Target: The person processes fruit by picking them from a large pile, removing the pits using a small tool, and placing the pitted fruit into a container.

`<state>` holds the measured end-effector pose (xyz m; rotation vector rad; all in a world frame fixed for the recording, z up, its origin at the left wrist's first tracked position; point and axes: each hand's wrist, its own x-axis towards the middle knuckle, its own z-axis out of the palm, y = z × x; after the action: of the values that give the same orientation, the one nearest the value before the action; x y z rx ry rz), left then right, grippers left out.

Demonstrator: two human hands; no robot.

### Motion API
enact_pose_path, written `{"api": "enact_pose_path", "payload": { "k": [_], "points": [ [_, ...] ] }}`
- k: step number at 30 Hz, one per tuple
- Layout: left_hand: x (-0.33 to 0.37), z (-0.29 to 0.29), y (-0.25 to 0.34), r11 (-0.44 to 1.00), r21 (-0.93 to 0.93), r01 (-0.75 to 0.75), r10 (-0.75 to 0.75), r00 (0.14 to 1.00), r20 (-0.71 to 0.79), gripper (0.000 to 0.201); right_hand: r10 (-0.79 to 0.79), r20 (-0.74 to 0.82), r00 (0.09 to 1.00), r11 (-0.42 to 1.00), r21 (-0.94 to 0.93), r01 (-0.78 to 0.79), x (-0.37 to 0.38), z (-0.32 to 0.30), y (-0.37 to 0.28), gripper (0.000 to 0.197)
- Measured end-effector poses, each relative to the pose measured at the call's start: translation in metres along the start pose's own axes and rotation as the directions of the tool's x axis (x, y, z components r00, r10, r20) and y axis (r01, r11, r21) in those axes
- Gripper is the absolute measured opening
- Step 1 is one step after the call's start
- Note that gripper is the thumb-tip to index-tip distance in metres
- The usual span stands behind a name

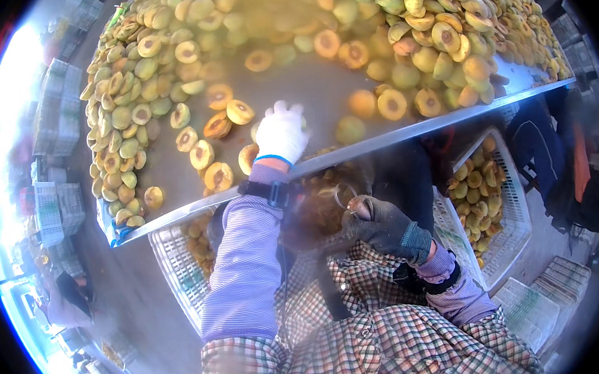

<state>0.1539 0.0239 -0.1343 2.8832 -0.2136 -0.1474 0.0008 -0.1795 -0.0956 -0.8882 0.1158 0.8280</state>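
Observation:
My left hand [282, 132], in a white glove, is over the near edge of the metal table [293, 84]. Its fingers are curled downward; a yellow-green sliver shows beside them, but what they hold is hidden. Close by lie cut peach halves, one peach half [248, 158] beside the wrist and another peach half [240, 112] just beyond. My right hand [384, 228], in a dark grey glove, is lower, in front of my checked apron [391, 339]. It is closed around a small pitting tool with a curved metal loop [343, 195]; the grip is mostly covered by fingers.
Heaps of peach halves [434, 35] cover the table's far and right parts, with more peaches [127, 122] at left. Below the metal edge [406, 134] stand a white crate [181, 266] and another crate of peaches [511, 222]. Stacked crates [537, 309] are at lower right.

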Motion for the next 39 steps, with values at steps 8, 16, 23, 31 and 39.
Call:
{"api": "enact_pose_path", "payload": {
  "k": [8,16,23,31,39],
  "points": [
    [-0.071,-0.050,0.032,-0.262,-0.931,0.254,0.040,0.967,0.253,0.041,-0.394,0.020,0.919,0.740,-0.586,0.330,-0.001,0.014,-0.006,0.013],
    [-0.105,-0.067,0.064,-0.706,-0.630,0.324,0.095,0.924,0.369,0.049,-0.391,-0.043,0.919,0.640,-0.731,0.238,-0.004,0.031,-0.010,0.017],
    [-0.126,-0.080,0.078,-0.439,-0.869,0.227,0.002,0.968,0.252,0.050,-0.521,0.146,0.841,0.357,-0.857,0.370,-0.003,0.037,-0.013,0.025],
    [-0.134,-0.096,0.099,-0.266,-0.955,0.130,-0.195,0.963,0.185,0.047,-0.222,0.121,0.968,0.758,-0.603,0.249,-0.011,0.034,-0.009,0.020],
    [-0.135,-0.117,0.094,-0.153,-0.975,0.162,-0.048,0.984,0.171,0.036,0.261,0.286,0.922,0.803,0.465,-0.372,-0.017,0.039,-0.025,0.016]
  ]
}}
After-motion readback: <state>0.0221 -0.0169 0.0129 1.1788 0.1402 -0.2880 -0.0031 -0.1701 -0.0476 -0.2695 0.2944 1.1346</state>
